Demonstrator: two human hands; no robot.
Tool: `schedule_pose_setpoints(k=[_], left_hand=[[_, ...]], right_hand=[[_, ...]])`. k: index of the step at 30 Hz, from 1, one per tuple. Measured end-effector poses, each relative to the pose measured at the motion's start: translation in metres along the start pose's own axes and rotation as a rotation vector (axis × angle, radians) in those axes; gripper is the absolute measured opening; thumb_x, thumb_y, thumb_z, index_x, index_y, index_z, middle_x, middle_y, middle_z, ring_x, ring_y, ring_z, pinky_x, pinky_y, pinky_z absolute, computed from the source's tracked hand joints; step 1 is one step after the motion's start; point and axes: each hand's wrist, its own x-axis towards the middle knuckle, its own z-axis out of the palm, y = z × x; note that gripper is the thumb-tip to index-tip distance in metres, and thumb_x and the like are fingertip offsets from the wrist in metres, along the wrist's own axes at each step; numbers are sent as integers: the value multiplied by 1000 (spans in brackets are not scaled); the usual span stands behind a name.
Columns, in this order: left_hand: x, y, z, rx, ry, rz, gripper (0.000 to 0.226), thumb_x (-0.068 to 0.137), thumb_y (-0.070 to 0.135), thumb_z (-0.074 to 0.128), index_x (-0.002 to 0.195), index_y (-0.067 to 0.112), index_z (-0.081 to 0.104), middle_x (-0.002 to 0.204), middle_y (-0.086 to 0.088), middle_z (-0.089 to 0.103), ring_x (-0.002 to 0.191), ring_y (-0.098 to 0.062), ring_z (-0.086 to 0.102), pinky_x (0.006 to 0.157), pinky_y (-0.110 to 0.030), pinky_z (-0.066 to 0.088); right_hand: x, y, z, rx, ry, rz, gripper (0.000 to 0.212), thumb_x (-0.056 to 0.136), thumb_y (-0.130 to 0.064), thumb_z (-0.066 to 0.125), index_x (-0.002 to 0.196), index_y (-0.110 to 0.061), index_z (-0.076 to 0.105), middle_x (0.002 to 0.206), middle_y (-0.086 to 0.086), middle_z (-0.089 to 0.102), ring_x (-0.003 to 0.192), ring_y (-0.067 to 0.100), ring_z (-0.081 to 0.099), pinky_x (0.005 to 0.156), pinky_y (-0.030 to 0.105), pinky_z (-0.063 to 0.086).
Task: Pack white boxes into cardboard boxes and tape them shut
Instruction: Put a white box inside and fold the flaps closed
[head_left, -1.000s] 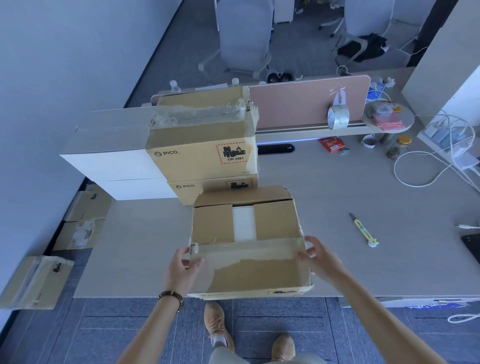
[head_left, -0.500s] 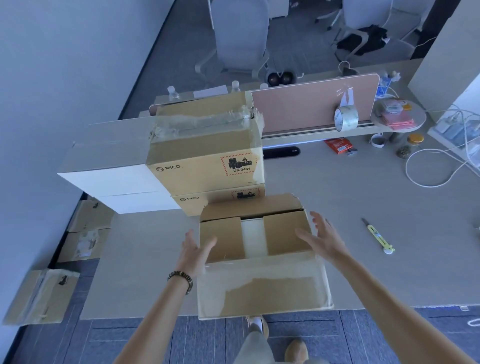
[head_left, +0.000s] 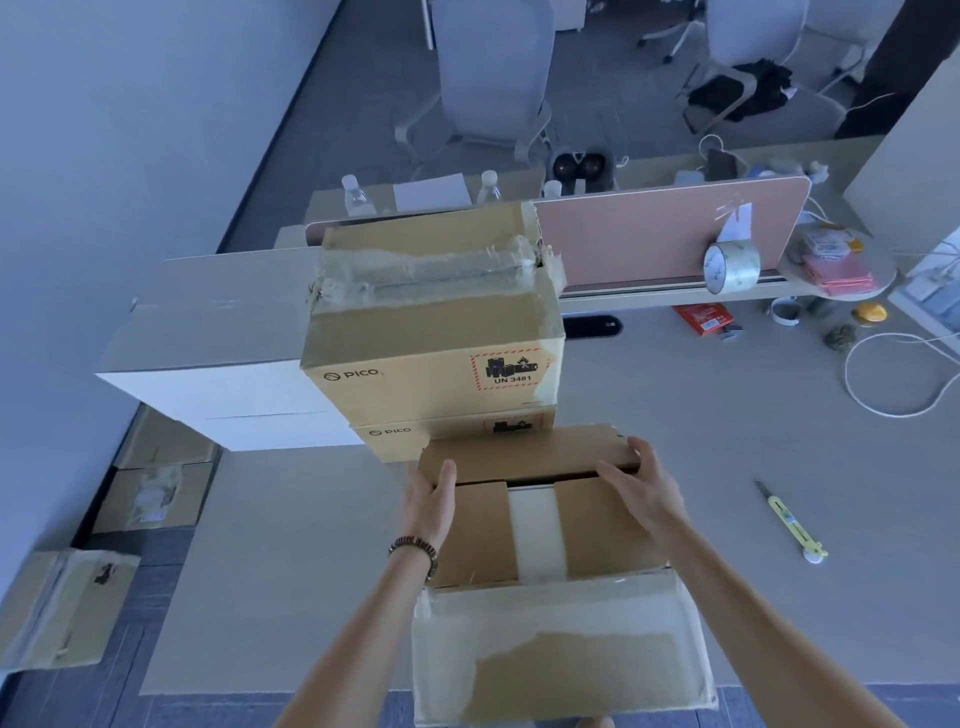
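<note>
- Open cardboard box (head_left: 540, 535): we found it on the desk (head_left: 311, 571) at the near edge, directly under and between both hands, its long axis running left to right across us.
- White box (head_left: 535, 535): we saw it only as a pale strip in the gap between the two inner side flaps, already down inside the carton.
- Far flap (head_left: 524, 452): it lay just ahead of both hands, tilted partly over the opening, its hinge line parallel to the carton's long axis.
- Near flap (head_left: 561, 654): it hung out toward us past the desk edge, behind both wrists, covered with old tape.
- Left hand (head_left: 431, 504): we had it on the left end of the far flap, fingers straight and together, thumb laid on the flap face.
- Right hand (head_left: 639, 488): we had it on the right end of the same flap, fingers spread, curling over its far edge.
- Judgement: both hands sat equally near the far flap, one at each end, so the coming move looked like a joint pull toward us to fold it flat.
- Tape roll (head_left: 730, 267): it stood well away, forward and to the right of the right hand, the nearer hand for fetching it.
</note>
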Motion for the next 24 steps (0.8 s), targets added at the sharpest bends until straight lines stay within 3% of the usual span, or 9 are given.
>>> schedule_pose_setpoints(k=[5,8,12,15,17,20,24], left_hand=[[-11,-14,7,76,-5,-26,90,93,65,38,157,10,7,165,-5,15,151,-23,18,122,-45,20],[-17,-21,9,42,-2,-41,89,89,69,38,155,13,18,159,-5,31,145,-24,31,118,-50,28],[-22,-23,3,-23,6,-78,69,96,57,44,149,16,30,145,-1,47,136,-24,42,112,-47,36],[-28,-20,0,-34,13,-60,37,102,41,46,133,22,43,113,11,56,118,-21,52,93,-34,39],[-34,-18,-3,-47,11,-38,37,102,40,47,136,25,43,113,14,55,113,-17,52,93,-34,39],[-39,-18,-7,-62,2,-1,35,101,42,46,132,26,46,120,15,56,116,-16,51,96,-35,39],[-45,-15,-12,-121,11,2,19,103,40,44,119,30,42,105,25,50,108,-11,50,93,-34,36]], right_hand=[[-12,15,2,8,37,-7,70,92,-43,65,151,-29,30,122,-6,49,116,25,51,95,38,42],[-19,23,-1,51,30,20,73,91,-42,66,153,-29,30,124,-6,50,119,24,51,93,34,40],[-20,31,-13,193,-40,49,61,85,-49,70,141,-36,48,129,-7,58,113,18,57,98,38,46],[-19,30,-23,290,-129,27,64,78,-54,73,137,-40,52,137,-7,57,122,16,58,110,44,44],[-21,27,-27,325,-169,-7,66,86,-44,73,145,-34,46,138,-8,51,129,15,51,113,38,38],[-27,24,-32,334,-194,-47,74,82,-47,75,147,-36,41,135,-5,57,126,16,54,110,37,39],[-34,24,-33,376,-167,-86,56,94,-38,67,142,-35,40,118,-1,65,113,18,61,102,40,46]])
